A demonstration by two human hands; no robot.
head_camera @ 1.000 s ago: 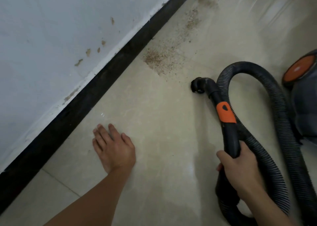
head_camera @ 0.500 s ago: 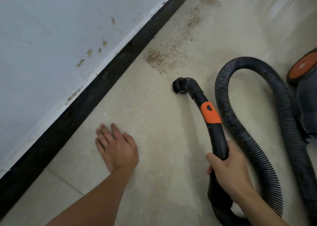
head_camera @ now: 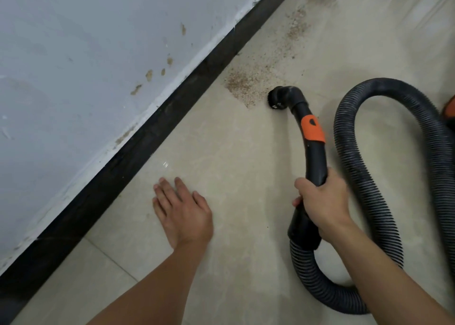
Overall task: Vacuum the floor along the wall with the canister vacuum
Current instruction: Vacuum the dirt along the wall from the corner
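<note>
A pale blue-grey painted wall point(head_camera: 81, 61) fills the left and far-left of the scene, marked with a few small brown stains. A glossy cream tiled floor point(head_camera: 221, 152) takes up the rest, running from near to far on the right. Between them a black skirting strip point(head_camera: 138, 149) runs diagonally from the near left to the far right along the foot of the wall.

A black ribbed flexible vacuum hose point(head_camera: 384, 176) lies on the floor at the right, arching far and then looping back near. At the right edge only a sliver of the canister vacuum's orange and dark body point(head_camera: 449, 107) shows. A band of brown gritty dirt point(head_camera: 248, 83) lies scattered on the tiles close to the skirting, thinning toward the far right.

The black curved rigid handle tube point(head_camera: 314, 157), with an orange collar partway along, points away from the person. The right hand point(head_camera: 320, 201) is wrapped tight around its near part, fingers closed round the tube. The left hand point(head_camera: 182, 211) lies flat, palm down, on the floor near the skirting, fingers spread a little and gripping nothing. The small black round nozzle end point(head_camera: 277, 100) of the tube sits low at the near edge of the dirt; whether it touches the tiles is unclear.
</note>
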